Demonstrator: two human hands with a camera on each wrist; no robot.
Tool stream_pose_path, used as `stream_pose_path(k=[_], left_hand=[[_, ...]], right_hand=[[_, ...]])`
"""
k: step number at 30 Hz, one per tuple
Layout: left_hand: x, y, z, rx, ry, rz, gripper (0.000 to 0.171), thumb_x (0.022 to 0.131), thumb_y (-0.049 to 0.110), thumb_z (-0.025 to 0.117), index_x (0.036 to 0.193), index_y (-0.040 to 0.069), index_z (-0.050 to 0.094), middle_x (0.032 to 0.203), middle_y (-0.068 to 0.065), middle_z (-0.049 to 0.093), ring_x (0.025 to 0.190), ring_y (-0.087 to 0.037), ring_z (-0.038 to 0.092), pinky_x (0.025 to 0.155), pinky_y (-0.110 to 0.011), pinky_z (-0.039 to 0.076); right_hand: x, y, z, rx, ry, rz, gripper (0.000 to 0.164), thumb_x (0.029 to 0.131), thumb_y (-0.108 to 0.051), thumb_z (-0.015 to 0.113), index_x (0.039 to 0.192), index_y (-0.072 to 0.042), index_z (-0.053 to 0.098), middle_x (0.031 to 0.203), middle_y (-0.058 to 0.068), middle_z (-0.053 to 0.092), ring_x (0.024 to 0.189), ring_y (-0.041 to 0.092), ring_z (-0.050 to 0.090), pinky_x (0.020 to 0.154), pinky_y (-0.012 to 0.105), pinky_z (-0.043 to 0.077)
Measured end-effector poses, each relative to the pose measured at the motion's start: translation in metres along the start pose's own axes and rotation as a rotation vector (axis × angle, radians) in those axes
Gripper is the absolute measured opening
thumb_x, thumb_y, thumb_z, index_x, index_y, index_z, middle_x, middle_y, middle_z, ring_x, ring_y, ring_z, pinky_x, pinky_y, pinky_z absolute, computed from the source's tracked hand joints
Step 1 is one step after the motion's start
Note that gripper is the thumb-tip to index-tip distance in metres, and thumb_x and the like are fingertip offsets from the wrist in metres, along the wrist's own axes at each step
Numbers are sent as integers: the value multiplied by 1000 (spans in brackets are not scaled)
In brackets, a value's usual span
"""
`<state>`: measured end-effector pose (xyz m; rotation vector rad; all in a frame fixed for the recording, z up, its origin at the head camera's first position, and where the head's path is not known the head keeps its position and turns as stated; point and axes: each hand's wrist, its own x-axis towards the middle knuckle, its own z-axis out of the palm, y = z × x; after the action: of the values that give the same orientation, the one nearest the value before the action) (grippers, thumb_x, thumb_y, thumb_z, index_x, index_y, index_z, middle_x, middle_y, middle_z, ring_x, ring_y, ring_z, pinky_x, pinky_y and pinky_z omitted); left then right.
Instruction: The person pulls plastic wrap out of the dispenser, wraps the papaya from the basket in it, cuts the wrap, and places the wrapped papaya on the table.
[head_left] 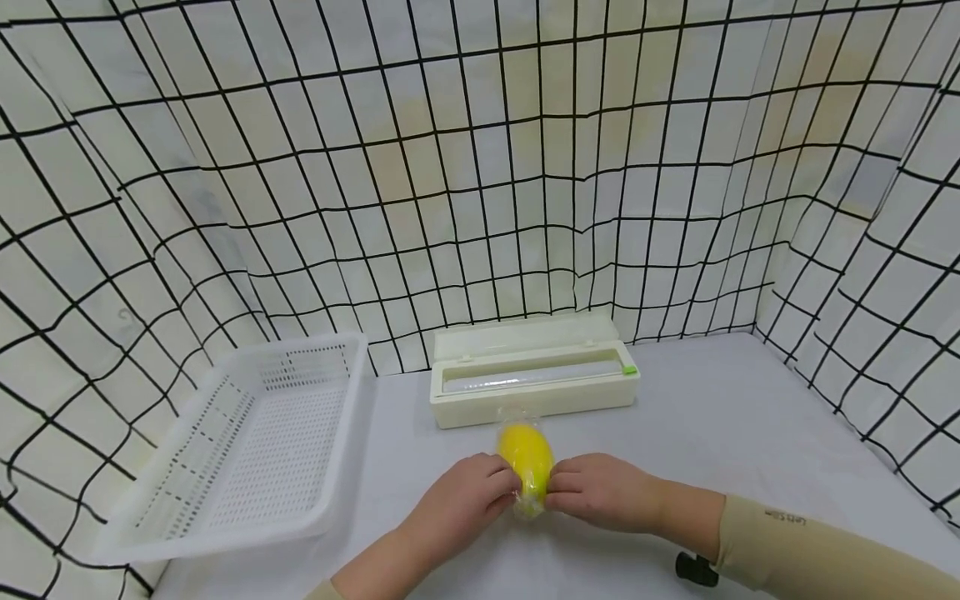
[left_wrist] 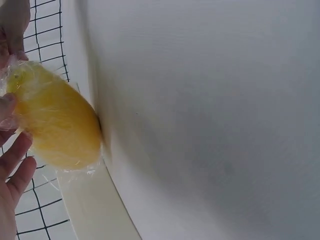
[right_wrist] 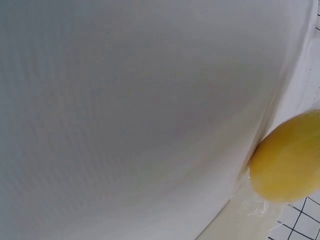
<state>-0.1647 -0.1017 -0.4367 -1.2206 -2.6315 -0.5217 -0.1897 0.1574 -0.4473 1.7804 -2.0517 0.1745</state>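
A smooth yellow oval fruit [head_left: 525,454], shaped like a mango, is wrapped in clear cling film [left_wrist: 22,75] that crinkles at its near end. My left hand [head_left: 471,497] holds its left side, fingers curled at the film. From the right, my right hand [head_left: 600,496] pinches the wrapped near end. The left wrist view shows fingertips of both hands on the film around that end. In the right wrist view the fruit [right_wrist: 287,160] appears at the right edge, and the right hand is out of sight. Loose film sticks out past the fruit's far end.
Just behind the fruit stands a cream cling film box [head_left: 532,408], lid raised, with a film roll [head_left: 532,377] inside and a green slider at its right end. A white perforated basket [head_left: 341,467] sits at left. Black wire mesh surrounds the white table. A small black object [head_left: 696,569] lies by the right forearm.
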Motion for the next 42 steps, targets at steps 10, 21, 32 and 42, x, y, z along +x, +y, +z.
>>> stream_pose_path(k=[10, 21, 32, 42], left_hand=[[-8, 8, 1, 248, 70, 131, 42, 74, 41, 87, 103, 26, 61, 100, 7, 58, 89, -11, 56, 74, -25, 46], [-4, 11, 2, 339, 180, 200, 24, 80, 23, 84, 95, 23, 65, 92, 11, 61, 86, -9, 57, 70, -23, 47], [-4, 13, 4, 13, 78, -52, 9, 87, 23, 77, 94, 20, 71, 90, 14, 63, 83, -5, 53, 79, -20, 49], [-7, 15, 5, -85, 63, -137, 13, 95, 33, 68, 91, 22, 74, 91, 18, 62, 87, -4, 53, 81, -28, 48]], right_hand=[[5, -8, 1, 184, 0, 260, 26, 85, -11, 79, 106, -18, 65, 105, -7, 62, 92, 5, 58, 89, 14, 48], [10, -9, -1, 426, 68, 536, 13, 91, -14, 73, 99, -19, 65, 96, -14, 62, 88, 8, 59, 82, 22, 52], [17, -12, -1, 635, 79, 829, 7, 91, -26, 73, 95, -26, 66, 89, -19, 60, 86, 14, 59, 81, 33, 52], [21, -12, -2, 801, 74, 1015, 10, 90, -24, 75, 90, -18, 66, 83, -11, 62, 78, 9, 54, 68, 23, 45]])
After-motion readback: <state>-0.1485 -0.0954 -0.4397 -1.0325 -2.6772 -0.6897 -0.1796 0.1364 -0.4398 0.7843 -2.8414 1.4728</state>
